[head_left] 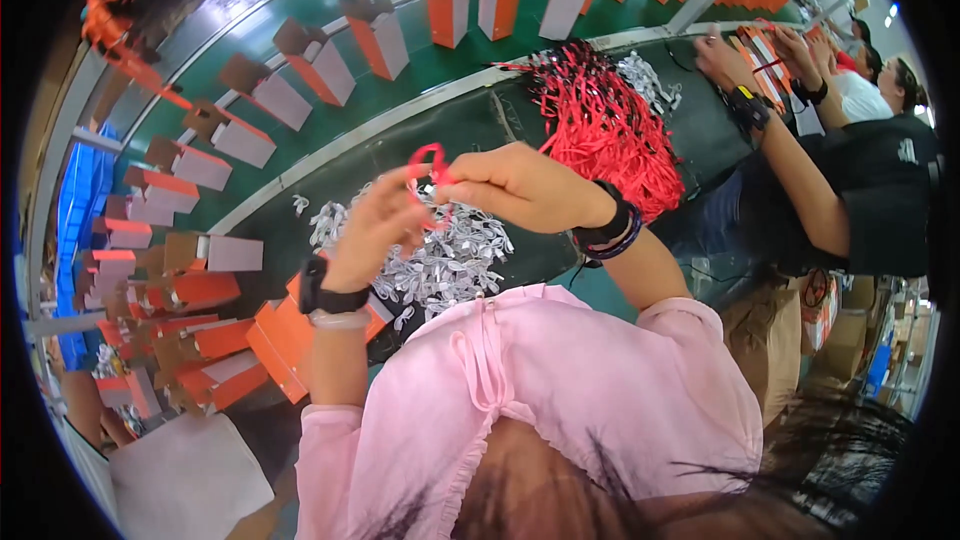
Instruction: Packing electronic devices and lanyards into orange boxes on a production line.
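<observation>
A thin red strap (432, 151) is looped between my two hands above the dark work surface. My right hand (528, 186) is closed in a pinch on it, thumb and forefinger together. On the other side, the curled fingers of my left hand (372, 232) hold the strap's loop, slightly smeared by motion. Below my hands lies a loose heap of small white coiled cables (450, 262). Beyond my right hand is a large pile of red straps with black ends (600, 130).
Green conveyor (400, 90) curves along the far side, bearing open orange-and-white boxes (378, 38). More orange boxes (277, 345) crowd my left. A co-worker's arm (800, 165) reaches over the bench at right, near small white cables (650, 80). A blue bin (88, 200) stands far left.
</observation>
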`<move>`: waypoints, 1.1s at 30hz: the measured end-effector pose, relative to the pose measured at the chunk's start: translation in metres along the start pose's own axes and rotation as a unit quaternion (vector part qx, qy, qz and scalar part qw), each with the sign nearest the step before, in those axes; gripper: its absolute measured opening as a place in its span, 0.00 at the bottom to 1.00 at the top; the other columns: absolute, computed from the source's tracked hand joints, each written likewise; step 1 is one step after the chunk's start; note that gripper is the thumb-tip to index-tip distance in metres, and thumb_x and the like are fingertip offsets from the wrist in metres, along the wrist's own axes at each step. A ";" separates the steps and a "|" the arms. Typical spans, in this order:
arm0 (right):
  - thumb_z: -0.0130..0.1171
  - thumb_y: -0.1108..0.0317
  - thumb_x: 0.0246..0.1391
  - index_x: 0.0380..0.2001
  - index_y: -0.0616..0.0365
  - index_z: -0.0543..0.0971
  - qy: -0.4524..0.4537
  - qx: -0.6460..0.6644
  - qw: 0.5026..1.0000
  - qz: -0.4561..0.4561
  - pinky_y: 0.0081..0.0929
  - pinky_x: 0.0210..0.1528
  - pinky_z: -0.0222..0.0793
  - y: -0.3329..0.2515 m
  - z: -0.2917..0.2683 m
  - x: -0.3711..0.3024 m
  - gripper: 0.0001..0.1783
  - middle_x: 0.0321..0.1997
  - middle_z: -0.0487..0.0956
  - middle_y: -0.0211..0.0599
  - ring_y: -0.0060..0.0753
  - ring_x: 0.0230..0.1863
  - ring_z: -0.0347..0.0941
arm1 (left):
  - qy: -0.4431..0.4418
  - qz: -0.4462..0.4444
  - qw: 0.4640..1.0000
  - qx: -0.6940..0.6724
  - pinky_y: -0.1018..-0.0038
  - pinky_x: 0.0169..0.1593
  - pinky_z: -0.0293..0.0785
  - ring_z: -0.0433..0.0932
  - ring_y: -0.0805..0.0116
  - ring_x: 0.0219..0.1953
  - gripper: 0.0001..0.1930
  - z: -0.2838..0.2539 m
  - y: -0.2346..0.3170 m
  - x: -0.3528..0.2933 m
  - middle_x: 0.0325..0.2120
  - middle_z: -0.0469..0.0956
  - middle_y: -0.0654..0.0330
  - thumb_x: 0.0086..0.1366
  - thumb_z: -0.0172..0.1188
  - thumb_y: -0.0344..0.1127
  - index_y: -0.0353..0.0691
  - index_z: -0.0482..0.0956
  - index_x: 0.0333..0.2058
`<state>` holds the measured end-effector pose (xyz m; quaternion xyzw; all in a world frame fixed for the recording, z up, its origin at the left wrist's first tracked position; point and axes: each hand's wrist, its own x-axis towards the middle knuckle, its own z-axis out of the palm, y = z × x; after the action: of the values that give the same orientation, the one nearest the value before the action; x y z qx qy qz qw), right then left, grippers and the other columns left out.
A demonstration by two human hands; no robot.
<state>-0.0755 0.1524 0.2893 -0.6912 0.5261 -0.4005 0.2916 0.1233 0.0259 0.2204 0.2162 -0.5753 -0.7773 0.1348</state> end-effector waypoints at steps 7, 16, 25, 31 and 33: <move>0.48 0.64 0.67 0.36 0.60 0.77 -0.114 -0.022 0.993 -0.019 0.27 0.28 0.66 -0.023 0.020 0.040 0.12 0.24 0.76 0.37 0.34 0.23 0.72 | -0.202 -0.042 0.978 0.039 0.81 0.27 0.69 0.73 0.79 0.24 0.08 0.034 -0.056 -0.010 0.27 0.78 0.65 0.64 0.60 0.31 0.35 0.80 0.40; 0.49 0.64 0.66 0.38 0.62 0.76 -0.134 0.052 0.990 0.001 0.28 0.32 0.67 -0.014 0.037 0.055 0.12 0.27 0.76 0.40 0.38 0.27 0.71 | 0.052 0.073 0.996 0.014 0.80 0.27 0.67 0.71 0.77 0.25 0.06 0.008 -0.082 0.012 0.24 0.73 0.67 0.62 0.60 0.29 0.37 0.75 0.37; 0.48 0.63 0.67 0.37 0.62 0.75 -0.150 0.061 0.987 0.016 0.28 0.31 0.68 -0.014 0.034 0.086 0.12 0.26 0.76 0.39 0.38 0.25 0.69 | -0.141 -0.030 0.990 0.005 0.81 0.30 0.67 0.72 0.79 0.30 0.18 -0.018 -0.043 -0.017 0.33 0.80 0.64 0.74 0.42 0.39 0.38 0.77 0.52; 0.51 0.62 0.66 0.39 0.62 0.74 -0.199 0.032 0.979 0.024 0.29 0.29 0.66 -0.011 0.047 0.098 0.12 0.26 0.78 0.38 0.35 0.25 0.72 | -0.066 -0.025 0.997 -0.012 0.80 0.35 0.69 0.76 0.77 0.32 0.19 -0.055 -0.037 -0.030 0.33 0.81 0.62 0.71 0.44 0.39 0.34 0.82 0.43; 0.51 0.63 0.66 0.43 0.62 0.71 -0.168 0.045 0.985 0.005 0.29 0.29 0.66 -0.021 0.055 0.101 0.12 0.27 0.79 0.40 0.34 0.25 0.73 | 0.270 0.131 0.951 -0.071 0.80 0.31 0.69 0.74 0.77 0.27 0.13 -0.051 -0.072 -0.017 0.27 0.79 0.63 0.69 0.48 0.36 0.35 0.81 0.34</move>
<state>-0.0052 0.0598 0.3036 -0.7320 0.4545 -0.3007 0.4088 0.1665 0.0125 0.1427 0.3305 -0.4844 -0.7038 0.4009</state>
